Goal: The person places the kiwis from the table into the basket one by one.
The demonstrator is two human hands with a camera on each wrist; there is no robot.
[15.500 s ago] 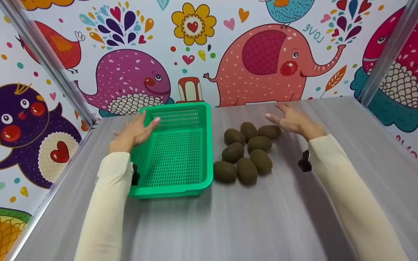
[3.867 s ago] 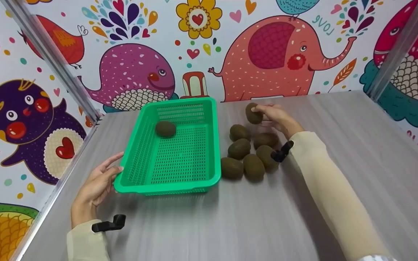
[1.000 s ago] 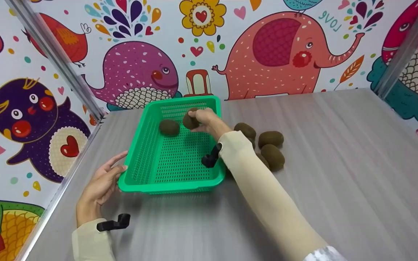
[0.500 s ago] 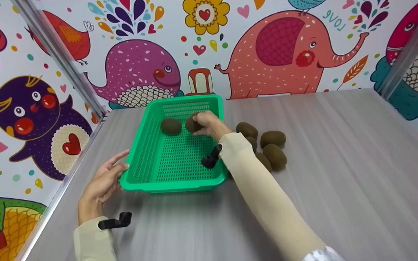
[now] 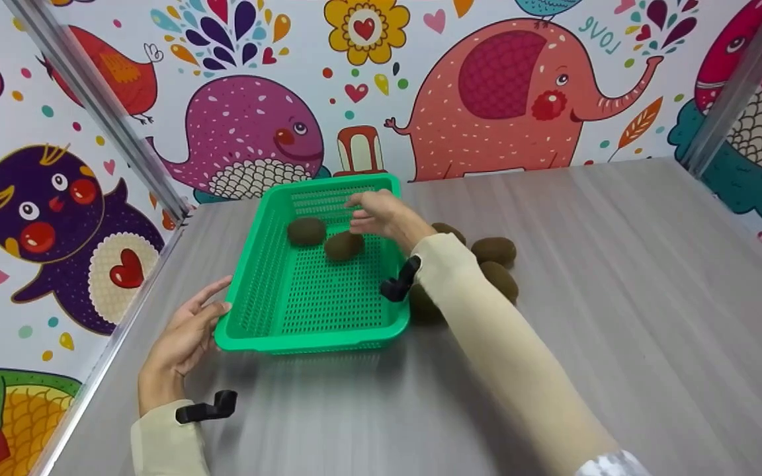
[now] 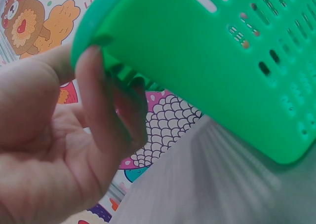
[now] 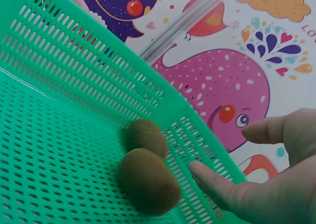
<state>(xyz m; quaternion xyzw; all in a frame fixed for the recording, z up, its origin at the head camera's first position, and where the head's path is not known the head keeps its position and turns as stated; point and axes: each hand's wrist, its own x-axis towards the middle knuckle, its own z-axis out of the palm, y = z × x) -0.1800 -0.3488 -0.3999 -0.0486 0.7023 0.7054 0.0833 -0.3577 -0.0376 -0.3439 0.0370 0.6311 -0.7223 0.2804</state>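
Green basket: near-left rim pinched by my left hand. Inside, far end: two kiwifruit. Over it: my right hand, fingers loosely extended, empty; best lifted clear without nudging them. Outside, right: other kiwifruit.

The person's left hand grips with thumb and bent fingers, its wrist low at the left. The right arm reaches forward and inward, the right hand holding thumb and fingers apart.
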